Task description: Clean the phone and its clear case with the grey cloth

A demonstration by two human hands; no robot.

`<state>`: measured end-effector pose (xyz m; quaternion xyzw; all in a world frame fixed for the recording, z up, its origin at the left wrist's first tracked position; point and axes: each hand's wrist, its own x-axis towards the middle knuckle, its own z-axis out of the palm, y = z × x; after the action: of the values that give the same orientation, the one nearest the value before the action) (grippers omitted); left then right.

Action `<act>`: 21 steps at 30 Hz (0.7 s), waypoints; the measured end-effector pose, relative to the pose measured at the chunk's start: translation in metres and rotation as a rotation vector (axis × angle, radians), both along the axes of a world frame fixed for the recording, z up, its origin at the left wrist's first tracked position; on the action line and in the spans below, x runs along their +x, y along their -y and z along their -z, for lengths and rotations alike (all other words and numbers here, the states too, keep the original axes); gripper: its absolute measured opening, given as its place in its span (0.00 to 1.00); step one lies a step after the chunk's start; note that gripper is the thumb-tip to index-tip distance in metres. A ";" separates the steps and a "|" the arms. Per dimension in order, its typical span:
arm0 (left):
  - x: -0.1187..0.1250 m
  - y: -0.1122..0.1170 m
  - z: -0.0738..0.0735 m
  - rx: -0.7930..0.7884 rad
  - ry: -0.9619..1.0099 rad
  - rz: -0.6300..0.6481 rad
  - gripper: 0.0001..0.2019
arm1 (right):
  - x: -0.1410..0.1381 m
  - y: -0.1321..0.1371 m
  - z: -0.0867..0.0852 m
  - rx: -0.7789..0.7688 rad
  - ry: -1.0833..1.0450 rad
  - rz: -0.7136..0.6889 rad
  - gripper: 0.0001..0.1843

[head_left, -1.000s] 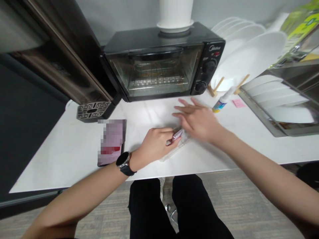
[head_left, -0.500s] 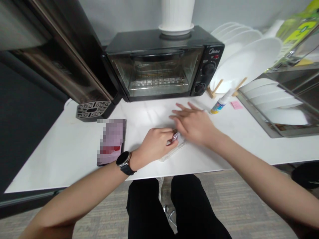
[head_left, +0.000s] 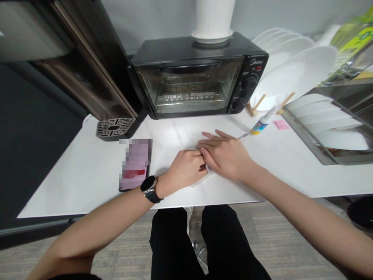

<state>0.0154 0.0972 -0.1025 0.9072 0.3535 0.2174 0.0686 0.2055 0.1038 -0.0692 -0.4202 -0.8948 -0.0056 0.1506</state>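
Note:
My left hand, with a watch on its wrist, is curled at the counter's front part. Its fingers are closed, and what they pinch is hidden. My right hand lies palm down with fingers stretched out, its thumb against the left fingers. Under both hands is a flat, pale, see-through thing, mostly covered, so I cannot tell its kind. Beyond the right hand lies a small bottle with a white nozzle and a blue and yellow label. Near its base a thin greyish piece shows.
A phone lies left of my hands on the white counter. Behind stand a black toaster oven with a white pot on top and a drinks machine. To the right are racked plates, a pink note and a sink.
The view has shifted, so the scene sits slightly further right. My right hand has come closer over the left fingers, covering the shiny bit that showed between them. The bottle stays put.

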 end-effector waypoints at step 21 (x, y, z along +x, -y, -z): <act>-0.002 -0.001 -0.005 -0.052 0.105 -0.007 0.17 | 0.017 -0.021 -0.003 -0.040 0.088 0.145 0.27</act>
<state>0.0138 0.0979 -0.0974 0.8913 0.3579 0.2557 0.1098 0.2228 0.1253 -0.0662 -0.4860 -0.8678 -0.0172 0.1022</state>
